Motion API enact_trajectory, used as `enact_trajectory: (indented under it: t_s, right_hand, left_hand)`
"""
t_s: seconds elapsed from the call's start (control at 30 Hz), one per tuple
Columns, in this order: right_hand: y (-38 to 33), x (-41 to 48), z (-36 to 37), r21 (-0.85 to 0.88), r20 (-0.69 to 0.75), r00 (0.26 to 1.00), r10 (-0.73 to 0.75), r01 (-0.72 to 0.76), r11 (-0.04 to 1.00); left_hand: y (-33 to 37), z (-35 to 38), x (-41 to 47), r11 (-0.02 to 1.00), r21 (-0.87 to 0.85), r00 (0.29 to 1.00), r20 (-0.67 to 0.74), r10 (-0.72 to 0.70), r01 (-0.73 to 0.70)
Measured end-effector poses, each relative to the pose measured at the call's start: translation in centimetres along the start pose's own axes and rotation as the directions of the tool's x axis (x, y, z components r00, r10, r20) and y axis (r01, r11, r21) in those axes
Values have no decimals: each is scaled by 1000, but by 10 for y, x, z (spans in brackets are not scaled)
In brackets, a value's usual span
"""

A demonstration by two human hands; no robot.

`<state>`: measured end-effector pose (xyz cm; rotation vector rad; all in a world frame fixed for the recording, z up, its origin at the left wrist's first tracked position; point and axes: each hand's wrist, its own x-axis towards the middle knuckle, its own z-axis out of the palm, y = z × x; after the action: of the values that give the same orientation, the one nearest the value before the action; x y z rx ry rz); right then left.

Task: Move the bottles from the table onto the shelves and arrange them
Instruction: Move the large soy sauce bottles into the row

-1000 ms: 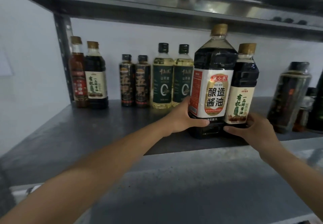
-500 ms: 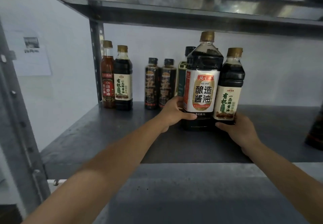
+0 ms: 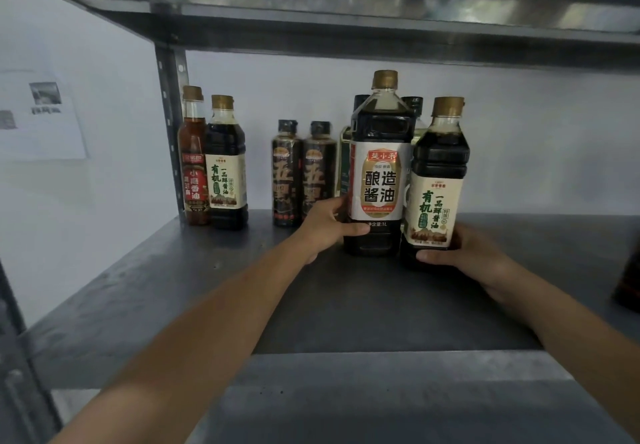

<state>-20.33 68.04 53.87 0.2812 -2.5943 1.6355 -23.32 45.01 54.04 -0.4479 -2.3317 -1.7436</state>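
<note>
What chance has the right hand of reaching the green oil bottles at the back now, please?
Probably not: the right hand grips the small soy bottle, and the large soy bottle stands before the green oil bottles.

White back wall [image 3: 519,132]; printed paper sheet [image 3: 41,125] on left wall [image 3: 104,218]; perforated grey metal upright [image 3: 169,114]; dim light.

- Dim, bluish light; the back wall [image 3: 519,139] is the brightest area.
- Pale glare streaks the underside of the upper shelf [image 3: 346,4].
- Wide-angle distortion tilts the shelf post [image 3: 169,125] and bends the edges.
- The paper [image 3: 41,125] at left is blurred; central bottle labels [image 3: 381,184] read sharp.
</note>
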Motion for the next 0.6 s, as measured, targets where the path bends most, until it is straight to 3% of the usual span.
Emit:
enact_trajectory:
  t_s: [0.13,0.27,0.37,0.47,0.53,0.6]
  right_hand:
    - [-6,-12,7,2,-57,998,14,-14,1000]
    - [-20,-37,22,-11,-11,1000,0,0,1000]
    - [-32,-49,41,0,48,999,-14,14,1000]
    - [-44,-50,66,18,101,994,-47,45,999]
    - [-51,-45,85,18,122,991,-59,57,998]
    - [-58,-38,103,27,137,988,-69,66,997]
  left_hand:
    - [-4,-2,-11,961,266,997,7,77,-76]
    - [-17,-26,-28,751,634,980,174,93,-184]
    - [-20,-56,-40,646,731,974,198,108,-220]
    - [-30,-92,-51,596,793,991,76,112,-128]
    - [-39,-115,-54,598,801,988,-114,103,30]
    - [-43,-132,-56,659,720,933,-351,79,216]
